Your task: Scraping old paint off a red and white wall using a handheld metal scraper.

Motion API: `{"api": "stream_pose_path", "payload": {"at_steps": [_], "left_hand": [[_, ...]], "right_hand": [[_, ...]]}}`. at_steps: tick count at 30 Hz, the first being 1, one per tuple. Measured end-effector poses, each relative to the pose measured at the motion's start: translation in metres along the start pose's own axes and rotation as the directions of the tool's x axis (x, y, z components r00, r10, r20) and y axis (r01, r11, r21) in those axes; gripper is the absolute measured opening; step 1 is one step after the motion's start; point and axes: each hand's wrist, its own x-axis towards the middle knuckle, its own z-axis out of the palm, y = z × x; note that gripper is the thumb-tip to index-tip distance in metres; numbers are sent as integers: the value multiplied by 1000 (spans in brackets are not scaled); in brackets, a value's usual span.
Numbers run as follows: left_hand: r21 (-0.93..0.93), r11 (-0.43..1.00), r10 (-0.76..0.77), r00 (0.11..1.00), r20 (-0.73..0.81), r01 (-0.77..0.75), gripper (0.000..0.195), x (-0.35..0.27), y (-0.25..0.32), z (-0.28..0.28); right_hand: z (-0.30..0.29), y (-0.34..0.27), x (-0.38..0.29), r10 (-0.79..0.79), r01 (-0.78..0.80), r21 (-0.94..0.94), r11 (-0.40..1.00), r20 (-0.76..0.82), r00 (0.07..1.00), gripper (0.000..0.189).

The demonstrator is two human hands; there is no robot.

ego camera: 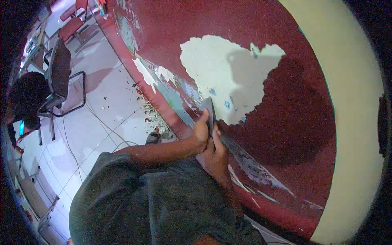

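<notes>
Both my hands are on a flat scraper (pixel 207 107), whose metal blade rests against a red painted wall (pixel 245 18). My left hand (pixel 200 133) has its thumb along the blade. Just below it, my right hand (pixel 216 151) closes around the lower part of the tool; the handle is hidden by my fingers. The blade's tip meets the lower left edge of a large, ragged pale patch (pixel 208 67) where the red paint is gone. Small bluish spots show in that patch. More scraped streaks (pixel 180 107) run along the lower wall.
Paint flakes (pixel 150 118) lie on the tiled floor (pixel 104 122) along the red skirting (pixel 162 113). My shoe (pixel 153 137) stands beside them. Cables (pixel 101 122) cross the tiles. Farther left, a person (pixel 27 95) with a lit phone (pixel 21 127) is by a chair (pixel 58 73).
</notes>
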Motion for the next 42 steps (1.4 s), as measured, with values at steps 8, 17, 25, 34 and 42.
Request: {"api": "stream_pose_path", "payload": {"at_steps": [8, 17, 25, 34, 42], "left_hand": [[71, 994, -91, 995, 41, 88, 53, -9, 3, -5], [86, 990, -119, 988, 103, 110, 54, -3, 2, -14], [148, 986, -89, 990, 110, 72, 58, -5, 15, -11], [114, 991, -88, 989, 120, 75, 54, 6, 29, -14], [112, 992, -75, 988, 135, 60, 51, 9, 23, -21]], "right_hand": [[8, 14, -19, -27, 25, -106, 994, -19, 999, 42], [12, 16, -15, -63, 61, -94, 994, -15, 998, 45], [22, 14, -11, -37, 34, -102, 994, -21, 999, 43], [36, 10, 0, -127, 113, -170, 979, -76, 989, 43], [40, 6, 1, -22, 13, -143, 990, -61, 998, 42]]}}
